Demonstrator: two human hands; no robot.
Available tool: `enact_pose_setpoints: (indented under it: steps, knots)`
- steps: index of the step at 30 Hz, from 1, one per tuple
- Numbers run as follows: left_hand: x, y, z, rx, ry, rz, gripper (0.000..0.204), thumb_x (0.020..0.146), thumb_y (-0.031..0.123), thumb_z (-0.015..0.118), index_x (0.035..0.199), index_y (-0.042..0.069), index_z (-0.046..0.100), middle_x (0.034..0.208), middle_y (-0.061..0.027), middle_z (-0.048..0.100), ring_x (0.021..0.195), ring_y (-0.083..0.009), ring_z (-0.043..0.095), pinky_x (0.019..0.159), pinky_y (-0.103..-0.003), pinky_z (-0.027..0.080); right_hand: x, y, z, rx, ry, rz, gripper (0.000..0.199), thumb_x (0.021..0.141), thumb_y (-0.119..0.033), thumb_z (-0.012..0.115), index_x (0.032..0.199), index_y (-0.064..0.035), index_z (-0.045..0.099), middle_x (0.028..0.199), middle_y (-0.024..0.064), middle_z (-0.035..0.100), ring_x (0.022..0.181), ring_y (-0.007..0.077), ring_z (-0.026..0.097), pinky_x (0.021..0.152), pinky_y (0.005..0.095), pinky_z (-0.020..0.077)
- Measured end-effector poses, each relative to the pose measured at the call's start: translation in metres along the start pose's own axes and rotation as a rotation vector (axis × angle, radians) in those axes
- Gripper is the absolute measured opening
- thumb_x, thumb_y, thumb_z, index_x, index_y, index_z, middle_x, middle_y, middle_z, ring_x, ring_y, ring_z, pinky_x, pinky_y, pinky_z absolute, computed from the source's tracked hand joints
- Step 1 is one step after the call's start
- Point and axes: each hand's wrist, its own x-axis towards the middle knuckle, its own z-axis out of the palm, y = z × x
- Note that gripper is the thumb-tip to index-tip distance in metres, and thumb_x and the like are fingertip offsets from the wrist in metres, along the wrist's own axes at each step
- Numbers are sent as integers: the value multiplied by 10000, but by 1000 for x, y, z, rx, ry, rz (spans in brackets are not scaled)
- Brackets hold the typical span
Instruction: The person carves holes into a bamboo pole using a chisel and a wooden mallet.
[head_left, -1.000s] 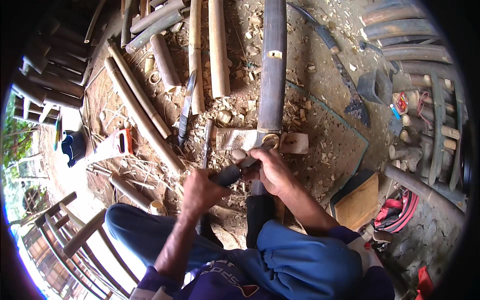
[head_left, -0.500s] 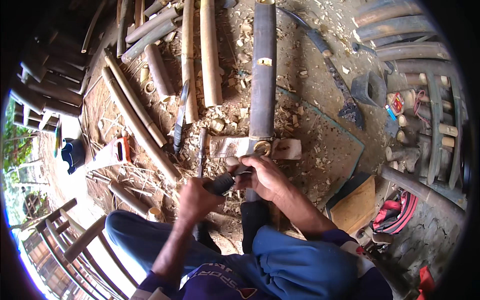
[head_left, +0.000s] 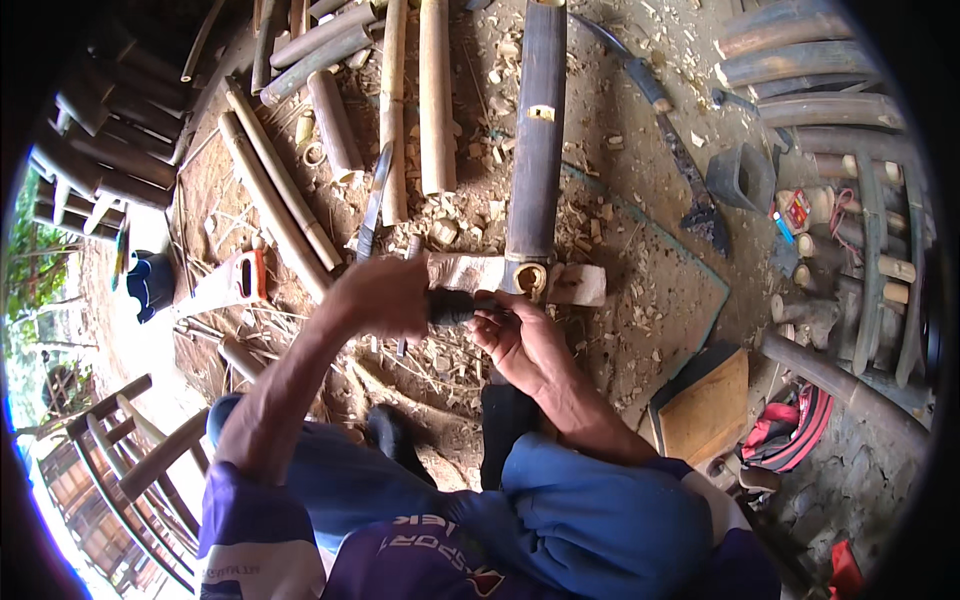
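Note:
My left hand (head_left: 375,295) is closed around the black handle of a tool (head_left: 452,307), which lies level. The fingers of my right hand (head_left: 522,345) pinch the front of the same tool, just below the cut end of a long dark bamboo pole (head_left: 538,150). That hollow end rests on a pale wooden block (head_left: 578,284) lying across the ground. The tool's blade is hidden between my hands. My knees in blue trousers (head_left: 600,500) sit right under the hands.
Pale bamboo poles (head_left: 435,100) lie left of the dark one, with thinner ones (head_left: 270,200) further left. A hand saw with an orange handle (head_left: 235,280), a long machete (head_left: 690,170), a black cup (head_left: 740,175), a wooden board (head_left: 705,410), a red bag (head_left: 790,440) and a wooden chair (head_left: 120,450) surround me. Wood chips cover the ground.
My left hand has risen and moved right with the black handle, toward the bamboo's end. My right hand stayed at the pole's end, and the view shifted slightly.

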Motion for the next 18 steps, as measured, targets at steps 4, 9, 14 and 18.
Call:
enact_pose_setpoints:
  steps: [4,9,14,18]
  knots:
    - [-7,39,122,-417,63,-185,359,717,273,761,945,1,708,762,-167,710,707,-251,720,658,-408,581,-17,-29,-10,-674,163,131,228,958,-177,535,956,39,606,797,156,667,497,229,614,464,350,544]
    - [17,139,214,-1102,363,-178,367,757,259,765,937,-43,662,782,-193,704,690,-276,709,671,-410,569,-25,-69,-4,-1379,343,263,240,917,-259,535,866,-31,589,730,109,652,458,124,542,368,273,446]
    - [1,103,213,-1181,477,67,386,751,247,809,970,-30,652,847,-160,720,741,-228,709,703,-386,562,-42,-38,-2,-1220,338,45,217,937,-236,540,877,-32,585,776,118,663,469,145,568,383,298,483]
    - [6,45,214,-1184,412,-81,426,714,313,831,1003,29,700,826,-137,724,725,-236,707,710,-379,568,-10,-17,0,-947,315,118,219,959,-227,573,904,-16,575,812,129,655,538,186,620,454,323,545]
